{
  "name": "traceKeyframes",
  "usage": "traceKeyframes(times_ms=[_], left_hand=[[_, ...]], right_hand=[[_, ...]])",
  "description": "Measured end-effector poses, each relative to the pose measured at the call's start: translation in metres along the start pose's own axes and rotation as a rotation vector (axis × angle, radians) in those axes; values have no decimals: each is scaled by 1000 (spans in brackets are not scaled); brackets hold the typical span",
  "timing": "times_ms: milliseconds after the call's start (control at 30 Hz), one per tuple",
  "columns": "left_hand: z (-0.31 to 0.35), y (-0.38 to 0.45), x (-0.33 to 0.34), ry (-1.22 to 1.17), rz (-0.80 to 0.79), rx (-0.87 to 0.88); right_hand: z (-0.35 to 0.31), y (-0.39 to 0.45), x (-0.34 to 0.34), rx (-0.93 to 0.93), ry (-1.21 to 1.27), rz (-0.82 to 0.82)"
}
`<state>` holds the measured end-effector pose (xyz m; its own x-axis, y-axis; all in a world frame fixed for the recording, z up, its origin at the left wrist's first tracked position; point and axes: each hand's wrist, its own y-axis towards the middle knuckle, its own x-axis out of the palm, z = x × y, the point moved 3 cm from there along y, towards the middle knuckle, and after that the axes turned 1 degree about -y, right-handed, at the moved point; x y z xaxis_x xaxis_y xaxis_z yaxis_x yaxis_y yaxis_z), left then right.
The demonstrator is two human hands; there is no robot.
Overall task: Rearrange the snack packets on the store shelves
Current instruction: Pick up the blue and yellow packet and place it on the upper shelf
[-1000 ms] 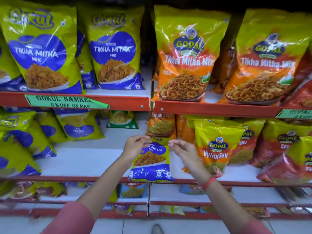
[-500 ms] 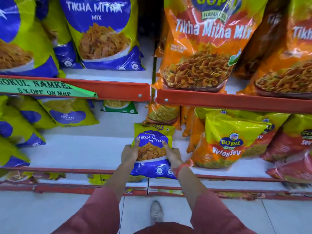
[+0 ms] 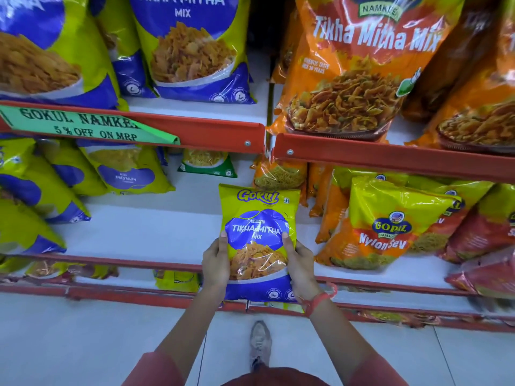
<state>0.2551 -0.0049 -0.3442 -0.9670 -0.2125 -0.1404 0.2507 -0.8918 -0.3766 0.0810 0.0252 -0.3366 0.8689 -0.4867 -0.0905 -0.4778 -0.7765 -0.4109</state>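
Note:
A small yellow-and-blue Gokul Tikha Mitha Mix packet (image 3: 257, 218) is held upright in front of the middle shelf (image 3: 156, 232), near the divide between the two shelf bays. My left hand (image 3: 216, 264) grips its left edge and my right hand (image 3: 302, 267) grips its right edge, thumbs on the front. Its lower end hangs over the shelf's red front lip. To the right stand Gopal Nylon Sev packets (image 3: 387, 224). More Gokul packets (image 3: 125, 171) lean at the left of the same shelf.
Large Gokul Tikha Mitha bags (image 3: 192, 48) and orange Gopal Tikha Mitha bags (image 3: 359, 68) fill the upper shelf. A green price sign (image 3: 83, 125) hangs on its red rail. A small green packet (image 3: 207, 164) lies at the back. Lower shelves hold more packets. My shoe (image 3: 260, 344) is on the floor.
Both hands have shifted from pinching the packet's top corners to gripping its sides, and the packet stands more upright. The view has dropped and come closer to the shelves.

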Motion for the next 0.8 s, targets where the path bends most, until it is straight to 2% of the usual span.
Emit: traceKeyframes(times_ms=[200, 367, 600, 800], left_hand=[[2, -32, -24, -48, 4, 103], [25, -67, -49, -141, 2, 214], [79, -92, -81, -223, 36, 425], [153, -97, -100, -346, 4, 589]], right_hand=[[0, -39, -6, -60, 30, -71], [-16, -76, -5, -189, 106, -138], [-69, -111, -2, -360, 206, -197], [-142, -130, 14, -506, 288, -330]])
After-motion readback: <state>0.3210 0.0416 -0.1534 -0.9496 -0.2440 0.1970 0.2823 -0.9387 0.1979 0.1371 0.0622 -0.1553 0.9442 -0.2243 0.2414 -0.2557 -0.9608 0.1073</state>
